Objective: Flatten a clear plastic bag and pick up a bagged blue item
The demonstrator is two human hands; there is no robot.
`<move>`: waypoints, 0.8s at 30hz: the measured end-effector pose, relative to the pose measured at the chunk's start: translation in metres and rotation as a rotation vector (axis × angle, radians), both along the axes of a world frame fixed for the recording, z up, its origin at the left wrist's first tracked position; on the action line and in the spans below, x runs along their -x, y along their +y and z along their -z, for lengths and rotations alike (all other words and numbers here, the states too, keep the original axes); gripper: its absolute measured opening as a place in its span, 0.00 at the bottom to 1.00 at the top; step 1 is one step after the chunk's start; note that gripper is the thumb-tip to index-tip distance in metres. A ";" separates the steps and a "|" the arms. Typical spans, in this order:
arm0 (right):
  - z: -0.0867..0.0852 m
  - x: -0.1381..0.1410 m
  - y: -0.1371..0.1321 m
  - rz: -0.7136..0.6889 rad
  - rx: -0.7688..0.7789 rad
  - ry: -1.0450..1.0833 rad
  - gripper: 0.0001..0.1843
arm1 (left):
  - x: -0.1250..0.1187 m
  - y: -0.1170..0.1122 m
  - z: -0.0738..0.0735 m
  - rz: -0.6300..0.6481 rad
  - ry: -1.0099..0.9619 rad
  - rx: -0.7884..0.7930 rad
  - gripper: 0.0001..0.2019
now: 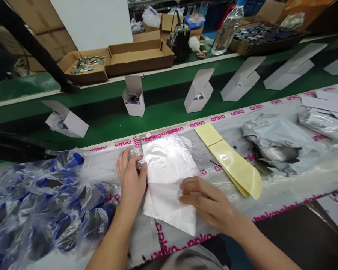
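Note:
A stack of thin, shiny white plastic bags point(169, 157) lies flat on the worktop in front of me. My left hand point(131, 176) rests at the left edge of the stack, its fingers apart and its thumb beside the bags. Over the lower right part, my right hand point(205, 198) has curled fingers closed at the edge of the top plastic layer, which looks lifted or folded there. At the far left sit several blue round items point(67, 195) in clear plastic bags, close to my left forearm.
A folded yellow strip point(228, 161) and a torn grey plastic bag point(276, 146) lie to the right. Beyond the worktop, several open white boxes point(135, 99) stand on a green belt point(160, 108). Cardboard trays point(139, 62) and a clear bottle point(228, 32) are behind it.

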State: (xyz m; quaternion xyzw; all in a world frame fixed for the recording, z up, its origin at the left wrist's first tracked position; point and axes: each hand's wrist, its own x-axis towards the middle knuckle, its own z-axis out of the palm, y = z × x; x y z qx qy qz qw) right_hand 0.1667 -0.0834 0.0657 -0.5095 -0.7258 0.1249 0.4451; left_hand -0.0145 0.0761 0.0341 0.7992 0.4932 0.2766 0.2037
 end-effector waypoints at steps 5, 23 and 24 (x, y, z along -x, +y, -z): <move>0.008 0.011 -0.007 -0.037 -0.045 0.109 0.15 | 0.000 0.000 0.000 0.009 -0.008 -0.001 0.06; -0.035 -0.018 0.090 0.001 0.366 0.008 0.09 | -0.001 -0.002 0.000 0.009 -0.037 0.017 0.04; -0.033 -0.018 0.101 0.007 0.380 -0.053 0.09 | -0.001 -0.002 -0.001 0.010 -0.050 0.015 0.05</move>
